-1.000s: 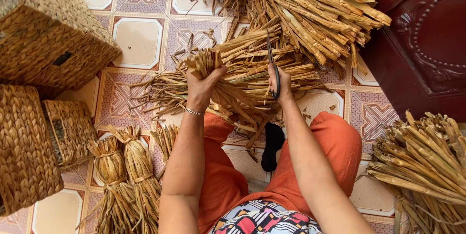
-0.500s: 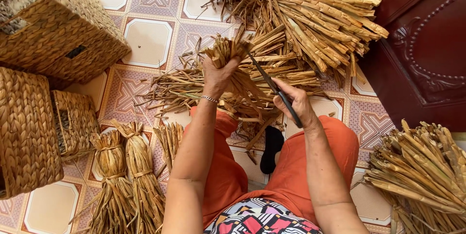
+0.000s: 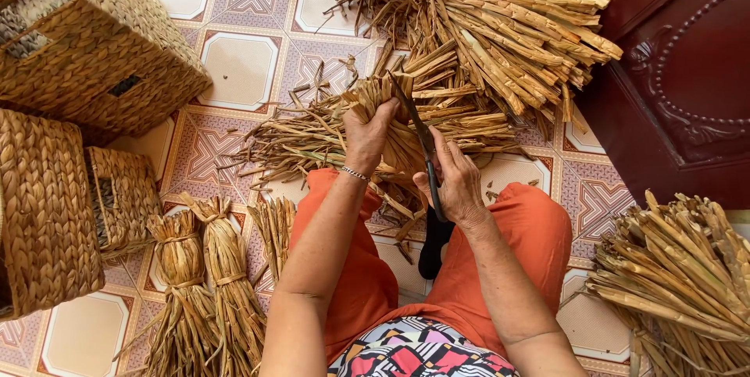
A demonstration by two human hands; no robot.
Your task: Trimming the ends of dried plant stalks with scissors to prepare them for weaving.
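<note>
Above the orange-clad knees, the left hand (image 3: 369, 136) is clenched around a bunch of dried stalks (image 3: 388, 103), held upright with its cut ends fanning out over the fist. Just beside it, the right hand (image 3: 457, 183) grips a pair of dark scissors (image 3: 423, 146), fingers curled round the handles; the blades point up and away, alongside the bunch, but whether they are parted or pressed together is hard to make out, since they show edge-on as one thin line. The handles are mostly hidden under the fingers. A thin bracelet (image 3: 355, 174) circles the left wrist.

Beyond the hands a loose heap of stalks (image 3: 312, 139) lies on the tiled floor (image 3: 238, 68), and a larger pile (image 3: 500, 25) runs out of view at the top. Another pile (image 3: 680, 268) at the right is cut off by the edge. Woven baskets (image 3: 86, 41) on the left are also only partly seen, with tied bundles (image 3: 207, 283) lying near them. A dark object (image 3: 433, 248) between the legs is too hidden to identify.
</note>
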